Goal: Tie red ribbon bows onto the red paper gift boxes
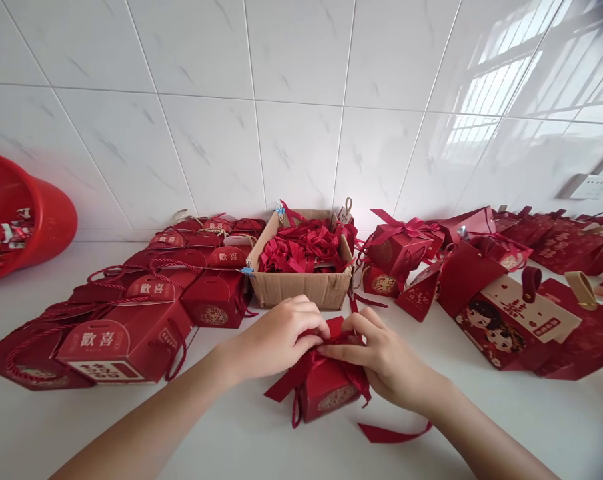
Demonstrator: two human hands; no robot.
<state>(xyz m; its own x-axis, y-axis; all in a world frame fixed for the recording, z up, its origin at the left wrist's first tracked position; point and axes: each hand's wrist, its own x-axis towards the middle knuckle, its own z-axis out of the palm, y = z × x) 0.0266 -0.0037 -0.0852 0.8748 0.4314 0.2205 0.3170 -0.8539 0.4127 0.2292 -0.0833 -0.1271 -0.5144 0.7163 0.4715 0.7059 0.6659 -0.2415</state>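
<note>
A small red gift box (326,393) with a gold emblem stands on the white counter in front of me. Red ribbon (288,379) lies over its top, one end spreading out at the left. My left hand (286,337) pinches the ribbon above the box from the left. From the right, my right hand (381,357) pinches it too, the fingertips of both hands close together. The exact spot they grip is partly hidden by the fingers. Another ribbon end (391,433) trails on the counter beneath my right forearm.
An open cardboard box (301,288) full of red ribbons stands by the tiled wall. Rows of red boxes (131,333) with rope handles fill the left. More gift boxes (506,320) crowd the right. A red bucket (51,217) with wrapped sweets lies tipped at far left.
</note>
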